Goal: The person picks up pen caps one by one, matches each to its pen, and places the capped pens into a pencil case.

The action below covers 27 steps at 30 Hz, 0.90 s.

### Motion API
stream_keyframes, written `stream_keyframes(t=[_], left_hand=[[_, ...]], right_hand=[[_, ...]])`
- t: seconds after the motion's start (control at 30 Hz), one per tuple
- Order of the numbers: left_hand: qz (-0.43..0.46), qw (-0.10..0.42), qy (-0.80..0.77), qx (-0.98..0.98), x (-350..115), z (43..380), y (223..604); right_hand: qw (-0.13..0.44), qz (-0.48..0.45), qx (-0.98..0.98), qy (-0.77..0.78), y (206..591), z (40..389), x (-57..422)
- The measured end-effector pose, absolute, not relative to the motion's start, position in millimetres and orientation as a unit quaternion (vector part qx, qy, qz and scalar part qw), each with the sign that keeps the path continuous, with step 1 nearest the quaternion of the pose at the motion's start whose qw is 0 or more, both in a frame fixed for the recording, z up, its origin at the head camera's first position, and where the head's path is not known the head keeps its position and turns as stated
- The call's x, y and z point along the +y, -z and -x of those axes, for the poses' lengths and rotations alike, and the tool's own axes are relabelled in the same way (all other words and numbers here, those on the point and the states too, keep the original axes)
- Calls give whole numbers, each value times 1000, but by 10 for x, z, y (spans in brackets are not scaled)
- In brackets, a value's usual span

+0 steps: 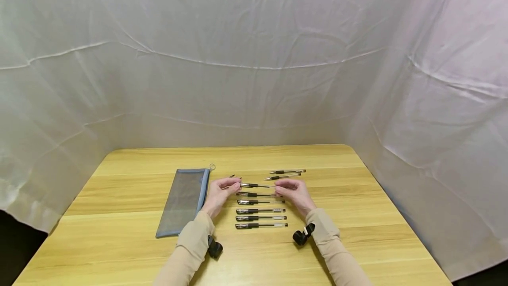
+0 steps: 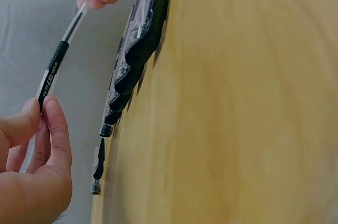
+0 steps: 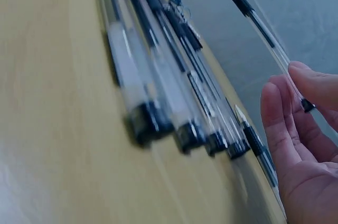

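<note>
A clear pen with a black grip (image 1: 254, 185) is held up level between the two hands. My left hand (image 1: 219, 193) pinches its grip end with thumb and fingers, which hide the tip. At the other end, my right hand (image 1: 295, 194) pinches the clear barrel close to the black end plug (image 3: 308, 105). In the left wrist view the held pen (image 2: 54, 68) is apart from the table. Below the hands a row of several capped pens (image 1: 260, 211) lies side by side, black clips toward the left.
Two uncapped pens (image 1: 283, 177) lie behind the right hand. A small dark piece (image 1: 232, 176) shows just beyond the left fingers. Left of the left hand lies a grey mesh zip pouch (image 1: 180, 202) with blue edging. Pale cloth (image 1: 246, 100) hangs around the wooden table (image 1: 119, 202).
</note>
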<state>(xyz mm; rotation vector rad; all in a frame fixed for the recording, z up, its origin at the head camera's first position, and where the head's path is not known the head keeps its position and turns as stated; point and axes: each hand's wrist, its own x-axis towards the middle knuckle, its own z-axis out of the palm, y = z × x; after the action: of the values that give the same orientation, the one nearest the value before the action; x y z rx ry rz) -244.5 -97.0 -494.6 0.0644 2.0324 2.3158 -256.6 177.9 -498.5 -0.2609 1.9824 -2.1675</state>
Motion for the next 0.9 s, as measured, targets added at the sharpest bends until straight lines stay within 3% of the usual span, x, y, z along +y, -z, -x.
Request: stream_keyframes(t=[0.23,0.43,0.7,0.9], left_hand=[[3,23,-715,699,-982,2457,4945],[3,-29,-608,793,-946,2515,4931],[-21,-93,-498,862,-904,2520,4853],[-22,-102,-472,875,-894,2526,4864]], right_hand=[[63,77,741,665,4998,2619,1807],[3,90,820,565,5000,2694,1758],[-19,93,872,481,5005,2780,1754],[-24,93,889,448,5014,2810,1756]])
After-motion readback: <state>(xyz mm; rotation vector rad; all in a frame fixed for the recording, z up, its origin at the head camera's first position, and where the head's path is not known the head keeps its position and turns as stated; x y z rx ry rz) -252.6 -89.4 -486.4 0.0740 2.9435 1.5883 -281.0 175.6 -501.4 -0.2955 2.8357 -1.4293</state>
